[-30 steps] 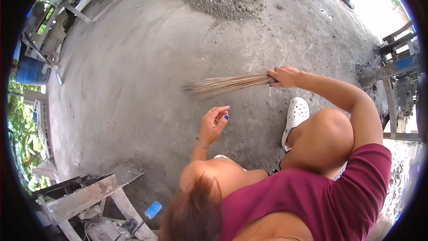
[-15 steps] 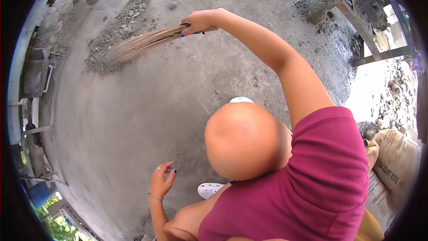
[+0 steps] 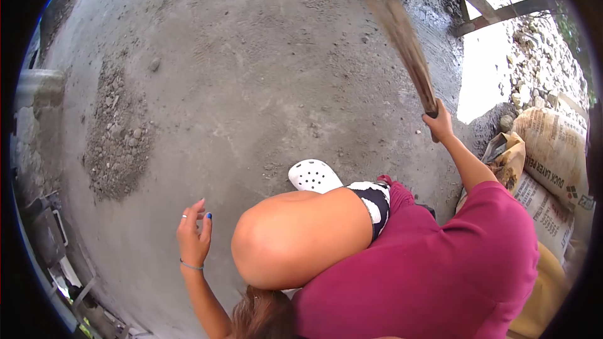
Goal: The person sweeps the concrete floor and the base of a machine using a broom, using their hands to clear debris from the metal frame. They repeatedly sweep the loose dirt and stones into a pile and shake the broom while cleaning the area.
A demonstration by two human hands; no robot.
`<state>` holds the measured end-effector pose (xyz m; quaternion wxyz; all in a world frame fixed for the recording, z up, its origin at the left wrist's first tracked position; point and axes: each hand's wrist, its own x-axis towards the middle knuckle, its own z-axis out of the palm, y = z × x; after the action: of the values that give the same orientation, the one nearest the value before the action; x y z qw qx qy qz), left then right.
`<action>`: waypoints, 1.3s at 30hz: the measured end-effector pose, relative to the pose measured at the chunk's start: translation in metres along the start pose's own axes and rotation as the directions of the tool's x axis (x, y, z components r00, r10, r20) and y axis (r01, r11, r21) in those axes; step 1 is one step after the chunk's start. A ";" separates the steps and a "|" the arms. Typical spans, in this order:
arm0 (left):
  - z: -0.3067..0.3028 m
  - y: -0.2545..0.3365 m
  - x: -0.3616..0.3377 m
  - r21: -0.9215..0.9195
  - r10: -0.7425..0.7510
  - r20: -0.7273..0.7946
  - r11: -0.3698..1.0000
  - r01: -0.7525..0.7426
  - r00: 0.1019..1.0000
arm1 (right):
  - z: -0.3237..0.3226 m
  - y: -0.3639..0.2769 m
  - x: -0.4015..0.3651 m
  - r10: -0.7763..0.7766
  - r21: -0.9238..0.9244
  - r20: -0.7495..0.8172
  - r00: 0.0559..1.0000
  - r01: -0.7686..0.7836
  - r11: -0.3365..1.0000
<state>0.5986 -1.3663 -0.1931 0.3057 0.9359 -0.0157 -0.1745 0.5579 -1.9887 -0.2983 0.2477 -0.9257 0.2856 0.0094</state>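
My right hand is wrapped round the bound end of a stick broom. The broom's thin bristles point up and away, and their far tips blur over the ground close to a post base. Out to the left, my left hand hangs in the air with its fingers loosely apart and nothing in them. Left of my bent knee, it is above the grey dirt floor. A heap of gravel and loose dirt lies on the floor at the left.
Printed sacks stand at the right beside a pile of stones. A wooden frame crosses the upper right. My white clog rests on the floor ahead of my knee. Concrete blocks line the left edge.
My right hand has swung the broom from the gravel heap on the left across to the right. The view has turned right. My left hand stays empty.
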 end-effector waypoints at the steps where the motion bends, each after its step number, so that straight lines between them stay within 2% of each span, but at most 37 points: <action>1: 0.006 0.007 0.012 0.020 0.071 -0.019 0.997 -0.070 0.997 | -0.021 0.027 -0.006 0.179 -0.026 -0.057 0.982 -0.181 0.983; 2: 0.012 0.011 0.021 0.044 0.132 0.006 0.990 -0.132 0.991 | -0.036 0.047 -0.019 0.353 -0.042 -0.113 0.929 -0.359 0.932; 4: 0.028 0.019 0.032 0.069 0.245 0.037 0.966 -0.247 0.969 | -0.036 0.081 -0.018 0.510 0.063 -0.247 0.824 -0.511 0.857; 5: 0.032 0.022 0.036 0.112 0.302 0.104 0.943 -0.313 0.947 | -0.026 0.100 -0.008 0.578 0.128 -0.307 0.756 -0.569 0.813; 6: 0.032 0.025 0.037 0.156 0.351 0.177 0.912 -0.379 0.919 | -0.007 0.116 0.012 0.706 0.381 -0.089 0.703 -0.631 0.676; 7: 0.029 0.027 0.037 0.198 0.395 0.252 0.872 -0.447 0.883 | 0.011 0.092 0.020 0.749 0.487 0.062 0.660 -0.675 0.555; 8: 0.026 0.029 0.042 0.204 0.419 0.249 0.859 -0.470 0.873 | 0.045 0.078 0.029 0.707 0.297 -0.062 0.704 -0.664 0.687; 9: 0.021 0.030 0.050 0.210 0.449 0.250 0.840 -0.500 0.858 | 0.072 0.047 0.029 0.636 0.271 0.028 0.771 -0.618 0.738; 10: 0.017 0.032 0.056 0.213 0.481 0.261 0.817 -0.536 0.837 | 0.093 -0.001 0.017 0.581 0.221 0.021 0.813 -0.571 0.791; 11: 0.015 0.036 0.058 0.187 0.494 0.196 0.829 -0.527 0.847 | 0.120 -0.037 -0.001 0.450 0.152 -0.114 0.886 -0.432 0.889; 13: 0.012 0.044 0.061 0.120 0.499 0.052 0.857 -0.502 0.865 | 0.127 -0.120 -0.044 0.288 0.190 0.184 0.940 -0.321 0.928; 15: 0.009 0.051 0.058 0.082 0.538 0.088 0.835 -0.545 0.838 | 0.123 -0.180 -0.081 0.048 0.164 0.379 0.924 -0.118 0.979; 17: 0.008 0.052 0.053 0.072 0.589 0.131 0.796 -0.600 0.797 | 0.114 -0.212 -0.100 -0.159 0.179 0.529 0.834 0.073 0.981; 19: 0.003 0.044 0.048 0.096 0.637 0.188 0.745 -0.660 0.747 | 0.089 -0.215 -0.111 -0.170 0.145 0.493 0.853 0.112 0.983; 20: -0.002 0.041 0.043 0.085 0.620 0.172 0.765 -0.638 0.766 | 0.078 -0.213 -0.114 -0.184 0.129 0.480 0.858 0.138 0.982; 22: -0.015 0.036 0.036 0.070 0.577 0.123 0.807 -0.587 0.807 | 0.073 -0.169 -0.107 -0.006 0.164 0.214 0.977 -0.030 0.986; 23: -0.019 0.030 0.032 0.057 0.567 0.081 0.818 -0.572 0.820 | 0.065 -0.140 -0.103 0.116 0.209 0.054 0.992 -0.125 0.970; 25: -0.023 0.014 0.026 0.034 0.537 0.005 0.843 -0.537 0.844 | 0.057 -0.055 -0.087 0.315 0.180 -0.283 0.906 -0.272 0.945; 26: -0.023 0.007 0.023 0.026 0.515 -0.006 0.857 -0.515 0.857 | 0.053 -0.007 -0.079 0.464 0.324 -0.385 0.798 -0.354 0.878; 27: -0.021 0.002 0.019 0.016 0.489 -0.017 0.873 -0.488 0.872 | 0.032 0.019 -0.079 0.605 0.525 -0.288 0.742 -0.405 0.748; 28: -0.018 -0.005 0.013 0.003 0.455 -0.033 0.890 -0.455 0.890 | 0.013 0.038 -0.078 0.726 0.602 -0.237 0.646 -0.489 0.632; 29: -0.014 -0.011 0.008 0.000 0.450 -0.024 0.893 -0.450 0.893 | 0.009 0.072 -0.060 0.869 0.733 -0.133 0.476 -0.543 0.410; 30: -0.010 -0.016 0.005 0.000 0.443 -0.044 0.896 -0.444 0.895 | 0.008 0.090 -0.050 0.871 0.849 -0.103 0.481 -0.413 0.329; 31: -0.006 -0.021 0.002 -0.007 0.430 -0.031 0.903 -0.430 0.902 | 0.016 0.110 -0.028 0.869 0.883 0.059 0.491 -0.433 0.184; 32: -0.001 -0.025 -0.003 -0.014 0.421 -0.025 0.907 -0.421 0.907 | 0.046 0.163 0.008 0.722 0.814 0.306 0.620 -0.564 0.139; 34: 0.008 -0.027 -0.009 -0.009 0.406 0.015 0.914 -0.406 0.914 | 0.081 0.058 0.009 0.694 0.593 0.079 0.716 -0.593 0.544; 35: 0.010 -0.025 -0.009 0.000 0.418 0.006 0.908 -0.418 0.908 | 0.094 -0.007 0.007 0.664 0.419 -0.036 0.747 -0.592 0.688; 36: 0.012 -0.024 -0.009 0.011 0.431 0.011 0.902 -0.432 0.902 | 0.139 -0.023 0.024 0.585 0.397 0.007 0.811 -0.539 0.743; 37: 0.014 -0.021 -0.007 0.021 0.450 0.024 0.892 -0.451 0.893 | 0.143 -0.091 0.007 0.500 0.326 0.096 0.861 -0.502 0.801; 38: 0.015 -0.017 -0.004 0.010 0.467 0.009 0.884 -0.467 0.884 | 0.177 -0.115 0.015 0.316 0.340 0.196 0.928 -0.366 0.866; 39: 0.015 -0.013 0.001 0.000 0.486 -0.005 0.874 -0.486 0.874 | 0.180 -0.171 -0.001 0.227 0.299 0.280 0.933 -0.309 0.903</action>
<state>0.5939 -1.3644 -0.2118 0.3406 0.9021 -0.2494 -0.0897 0.6705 -1.7822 -0.3779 0.4316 -0.8128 0.3767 0.1054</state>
